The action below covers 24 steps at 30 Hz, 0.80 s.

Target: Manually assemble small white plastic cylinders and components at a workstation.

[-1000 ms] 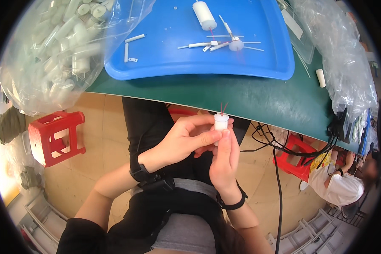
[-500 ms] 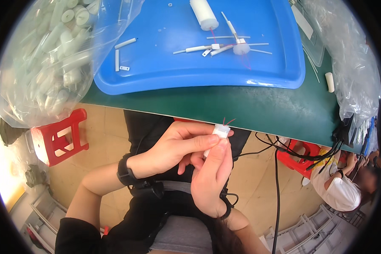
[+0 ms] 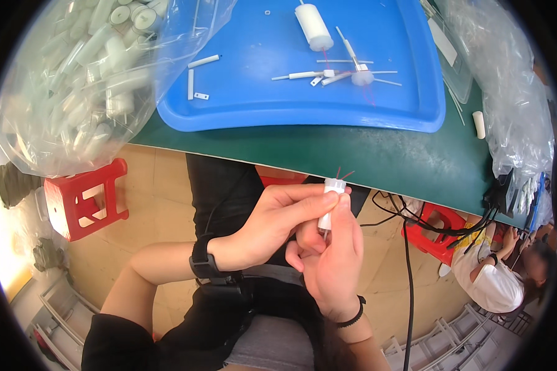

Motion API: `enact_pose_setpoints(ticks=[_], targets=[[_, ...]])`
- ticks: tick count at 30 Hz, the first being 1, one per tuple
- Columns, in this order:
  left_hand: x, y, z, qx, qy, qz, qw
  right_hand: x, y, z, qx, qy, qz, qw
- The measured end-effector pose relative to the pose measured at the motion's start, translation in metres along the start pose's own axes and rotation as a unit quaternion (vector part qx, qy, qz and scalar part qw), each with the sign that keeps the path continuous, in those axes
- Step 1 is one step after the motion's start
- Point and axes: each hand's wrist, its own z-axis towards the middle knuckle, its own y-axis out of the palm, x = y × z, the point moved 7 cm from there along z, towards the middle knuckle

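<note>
Two bare hands share one white cylinder, held upright with a slight tilt just in front of the near edge of the green table. The left hand pinches it near the top, thumb and fingers closed narrow; the right hand grips it from the other side, its thumb against the cylinder. Two red wires stick out of its upper end.

On the table, one blue tray carries one larger cylinder, one translucent disc, two short tubes lying apart at the left, and two small holed plates. One clear bag at the left holds many white parts, too jumbled to count. One short white piece lies right of the tray.
</note>
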Motion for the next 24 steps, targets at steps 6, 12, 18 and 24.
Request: enact_pose_setpoints(ticks=[6,12,18,24], targets=[[0.003,-0.003,0.004,0.004,0.019,0.061,0.998,0.01,-0.007,0.008,-0.027,-0.049,0.005,0.998],[-0.013,-0.014,0.008,-0.013,0.099,0.094,0.99,0.015,-0.032,0.016,-0.097,0.004,0.003,0.995],[-0.01,-0.017,0.012,0.003,0.051,0.061,0.997,0.021,-0.03,0.019,-0.103,-0.027,0.036,0.994],[0.001,-0.013,0.008,-0.003,0.025,0.1,0.995,0.019,-0.014,0.009,-0.027,-0.055,0.058,0.996]])
